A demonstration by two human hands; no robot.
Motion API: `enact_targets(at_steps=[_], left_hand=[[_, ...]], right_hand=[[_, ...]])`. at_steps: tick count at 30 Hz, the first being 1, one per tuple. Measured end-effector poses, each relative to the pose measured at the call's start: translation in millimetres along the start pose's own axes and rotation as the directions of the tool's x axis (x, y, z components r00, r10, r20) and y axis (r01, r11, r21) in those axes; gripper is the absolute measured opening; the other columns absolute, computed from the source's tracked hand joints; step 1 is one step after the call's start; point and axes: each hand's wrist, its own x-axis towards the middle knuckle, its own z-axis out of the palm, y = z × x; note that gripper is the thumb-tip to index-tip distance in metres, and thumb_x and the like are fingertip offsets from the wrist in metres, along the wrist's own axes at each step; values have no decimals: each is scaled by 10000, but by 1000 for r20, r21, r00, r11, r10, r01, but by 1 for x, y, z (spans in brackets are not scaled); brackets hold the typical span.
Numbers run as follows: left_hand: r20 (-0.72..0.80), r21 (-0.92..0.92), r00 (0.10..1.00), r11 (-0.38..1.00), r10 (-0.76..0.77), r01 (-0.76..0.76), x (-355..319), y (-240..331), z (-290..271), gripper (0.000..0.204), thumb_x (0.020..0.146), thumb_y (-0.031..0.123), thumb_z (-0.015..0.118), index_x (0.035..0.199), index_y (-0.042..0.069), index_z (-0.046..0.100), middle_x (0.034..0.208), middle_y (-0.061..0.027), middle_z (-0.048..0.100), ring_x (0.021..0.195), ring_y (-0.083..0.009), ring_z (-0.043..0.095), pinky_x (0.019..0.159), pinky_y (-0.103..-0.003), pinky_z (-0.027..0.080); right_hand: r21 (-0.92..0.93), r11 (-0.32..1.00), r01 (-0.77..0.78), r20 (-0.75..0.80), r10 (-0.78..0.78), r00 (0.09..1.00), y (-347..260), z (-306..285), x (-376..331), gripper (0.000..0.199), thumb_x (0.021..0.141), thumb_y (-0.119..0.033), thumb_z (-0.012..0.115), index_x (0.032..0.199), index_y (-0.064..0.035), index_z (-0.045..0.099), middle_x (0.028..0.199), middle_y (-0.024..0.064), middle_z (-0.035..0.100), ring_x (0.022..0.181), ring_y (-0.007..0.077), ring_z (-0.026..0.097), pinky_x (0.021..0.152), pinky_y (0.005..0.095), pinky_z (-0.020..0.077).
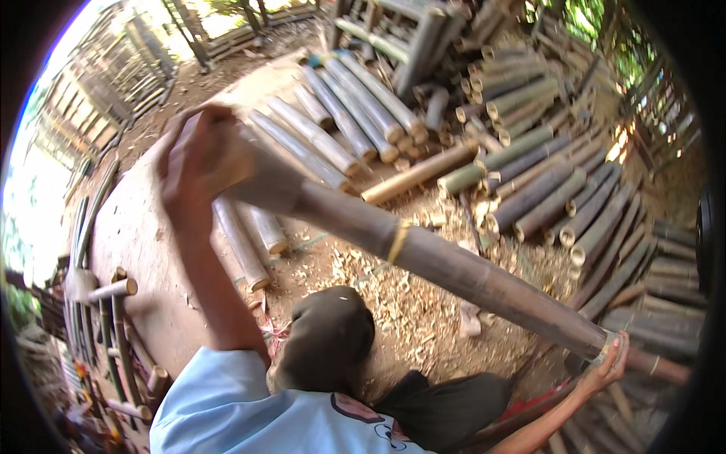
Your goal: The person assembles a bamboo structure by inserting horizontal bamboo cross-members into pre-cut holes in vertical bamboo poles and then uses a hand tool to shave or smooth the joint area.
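Hands both on one long bamboo pole (423,253): our left hand (200,163) wraps its upper end, raised; our right hand (609,363) cups the lower cut end, fingers closed on the rim. We judge the pole is being lifted and positioned; next we need steady support at both ends. Count: one pole held, one yellow band (398,240) on it. Stacked bamboo lengths (544,189) behind, too many to count. Wood chips (393,303) on the ground.
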Motion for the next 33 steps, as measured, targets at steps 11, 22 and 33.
enact_targets(at_steps=[11,22,33], left_hand=[[347,-911,747,-392,-567,127,39,-18,103,447,1050,286,519,1364,-33,526,1325,-191,638,1235,-287,601,1096,-415,451],[305,-913,739,35,-600,406,58,22,94,484,918,256,783,1322,22,659,1206,-83,700,1132,-132,607,997,-282,450],[-281,-559,838,789,-468,254,63,31,113,704,766,403,883,1309,38,622,1082,-107,682,1044,-268,652,918,-402,539]], right_hand=[[2,1000,24,223,-24,975,4,71,123,420,973,-378,652,1058,33,678,961,123,690,902,234,615,859,370,475],[-78,996,-53,186,67,980,3,74,130,481,939,-449,659,1067,13,701,1001,147,710,956,277,653,879,386,477],[-96,985,-140,267,161,950,-7,74,142,494,918,-468,669,1087,-5,711,1041,144,697,1017,258,633,928,389,468]])
